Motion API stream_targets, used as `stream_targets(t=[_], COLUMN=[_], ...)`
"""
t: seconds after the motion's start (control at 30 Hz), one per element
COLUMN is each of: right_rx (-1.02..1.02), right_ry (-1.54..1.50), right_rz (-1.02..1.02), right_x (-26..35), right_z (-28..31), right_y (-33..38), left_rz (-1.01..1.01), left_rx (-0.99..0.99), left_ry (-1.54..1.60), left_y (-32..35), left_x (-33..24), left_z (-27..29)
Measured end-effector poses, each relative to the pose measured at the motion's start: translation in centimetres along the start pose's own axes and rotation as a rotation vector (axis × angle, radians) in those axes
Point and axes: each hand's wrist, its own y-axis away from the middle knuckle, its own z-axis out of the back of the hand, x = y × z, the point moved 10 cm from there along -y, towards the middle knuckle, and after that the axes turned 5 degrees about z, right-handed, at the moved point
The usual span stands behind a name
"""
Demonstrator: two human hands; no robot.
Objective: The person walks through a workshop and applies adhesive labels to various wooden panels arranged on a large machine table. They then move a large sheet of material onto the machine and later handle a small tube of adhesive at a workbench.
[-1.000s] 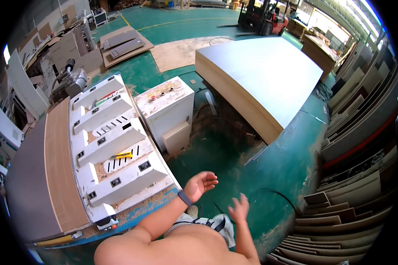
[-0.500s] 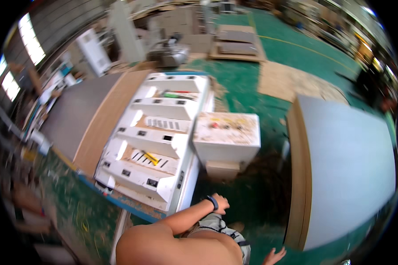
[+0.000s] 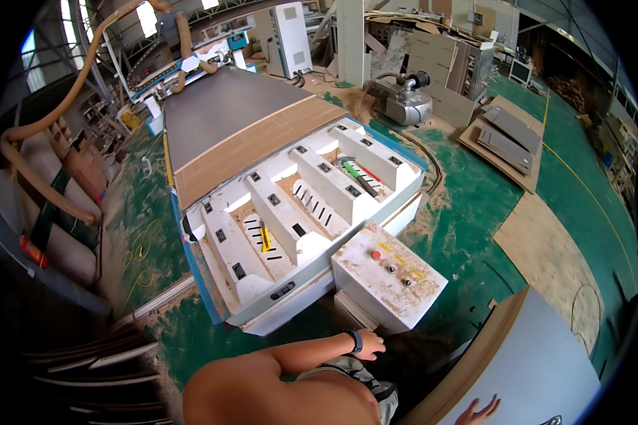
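The right hand [image 3: 478, 411] has its fingers spread wide, with nothing between them. The left hand [image 3: 370, 345], below a dark wristband [image 3: 356, 343], has bent fingers and a hidden palm, so I cannot tell its grip. Behind the right hand, at lower right, is a thick tan-edged board stack with a smooth pale blue-grey top [image 3: 539, 361]; contact is unclear. The whole is probably heavy; 1 board should be stiff, slick-faced and prone to corner chips, best held by 2 opposite edges. Its tan side slants from lower middle up rightward; the cut-off view hides its long axis. Just beyond the left hand stands a dusty white box-shaped control cabinet [image 3: 390, 283], its long axis running upper left to lower right along 3 controls [image 3: 391, 269].
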Motion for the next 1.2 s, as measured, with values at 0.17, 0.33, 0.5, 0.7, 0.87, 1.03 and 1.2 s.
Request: stream_targets(t=[0.17, 0.33, 0.5, 0.7, 0.87, 1.03, 1.2], right_rx=[0.129, 0.273, 0.336, 0.191, 0.152, 0.189, 0.305], right_ry=[0.032, 0.042, 0.16, 0.283, -0.043, -0.079, -0.077], right_rz=[-0.073, -0.159, 0.096, -0.138, 0.012, 0.193, 0.322], right_x=[-9.3, -13.4, -18.5, -15.6, -18.5, -14.3, -13.0], right_z=[-6.0, -9.1, -15.6, -14.7, -23.4, -25.6, -32.7], right_y=[-2.4, -8.5, -12.2, -17.7, -23.1, -33.3, -45.2], left_rz=[0.006, 0.112, 0.112, 0.171, 0.24, 0.158, 0.242], left_rx=[-0.197, -0.131, 0.055, -0.036, 0.039, -0.144, -0.055], left_ry=[0.072, -0.02, 0.01, 0.123, 0.225, 0.307, 0.204], left_y=[-9.6, -16.8, -19.9, -21.1, -23.5, -32.7, -42.9], left_x=[-1.8, -2.5, -5.3, -2.6, -0.5, 1.0, 8.2], left_z=[7.0, 8.5, 7.6, 8.2, 9.5, 15.0, 17.5])
